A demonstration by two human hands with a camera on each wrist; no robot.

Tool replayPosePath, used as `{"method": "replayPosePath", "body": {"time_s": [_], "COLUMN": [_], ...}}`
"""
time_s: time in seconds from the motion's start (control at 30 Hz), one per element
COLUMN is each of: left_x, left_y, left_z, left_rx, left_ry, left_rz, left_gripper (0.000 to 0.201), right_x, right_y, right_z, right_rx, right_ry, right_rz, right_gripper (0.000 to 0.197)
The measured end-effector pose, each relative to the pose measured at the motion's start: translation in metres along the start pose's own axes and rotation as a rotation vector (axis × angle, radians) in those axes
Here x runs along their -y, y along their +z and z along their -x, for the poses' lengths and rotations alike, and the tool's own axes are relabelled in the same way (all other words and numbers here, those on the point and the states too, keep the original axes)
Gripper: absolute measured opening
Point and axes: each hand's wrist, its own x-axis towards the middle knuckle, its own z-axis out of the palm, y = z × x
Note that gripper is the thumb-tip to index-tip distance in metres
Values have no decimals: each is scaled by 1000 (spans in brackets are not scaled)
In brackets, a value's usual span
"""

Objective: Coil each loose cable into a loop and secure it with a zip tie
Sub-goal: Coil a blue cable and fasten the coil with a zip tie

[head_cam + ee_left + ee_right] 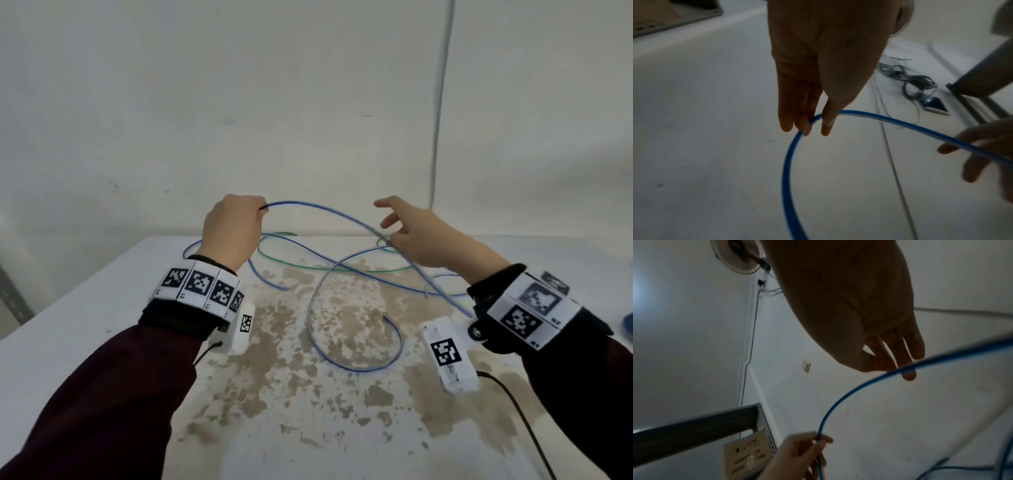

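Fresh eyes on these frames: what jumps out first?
A blue cable arcs in mid-air between both raised hands: the left hand pinches it, and the right hand guides it through its fingers. Below, blue and green cable sprawls over a stained white table.

Two hands, the left hand (pixel 233 226) and right hand (pixel 416 236), are raised over one stained counter (pixel 308 394) that carries one blue cable (pixel 356 368) and one green cable (pixel 291 265), with two white marker-tagged wrist boxes below.
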Motion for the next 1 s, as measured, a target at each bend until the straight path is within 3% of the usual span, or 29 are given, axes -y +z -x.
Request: {"method": "replayPosePath", "body": {"time_s": [0.07, 0.23, 0.3, 0.37, 0.43, 0.53, 0.6, 0.67, 0.77, 0.87, 1.0], "left_x": [-20, -74, -86, -86, -80, -77, -81, -89, -96, -96, -105], "left_y": [-12, -29, -32, -28, -22, -13, -9, -7, -3, 3, 16], "left_z": [-6, -7, -6, -8, -8, 2, 8, 9, 1, -9, -12], "left_rx": [23, 63, 40, -21, -16, 247, 444, 542, 446, 322, 258], "left_ry": [79, 180, 233, 244, 150, -42, -45, -33, -95, -171, -256], "left_rz": [-127, -367, -343, -139, 253, 853, 987, 1059, 1206, 1347, 1498], "left_gripper": [24, 25, 24, 19, 18, 19, 14, 9, 13, 16, 15], "right_x": [9, 39, 43, 40, 32, 17, 10, 5, -4, -16, -22], "right_y": [1, 2, 1, 0, -2, -8, -13, -17, -17, -16, -20], "right_z": [7, 11, 9, 5, 4, 5, 7, 6, 0, -1, -2], "right_rx": [27, 97, 71, -70, -206, -305, -375, -418, -414, -306, -204], "right_ry": [-36, 30, -26, -105, -131, -83, -69, -77, -47, 34, 128], "right_rz": [15, -508, -474, -326, -327, -610, -722, -810, -874, -912, -1100], "right_gripper": [50, 30, 31, 27, 27, 28, 28, 26, 26, 27, 27]}}
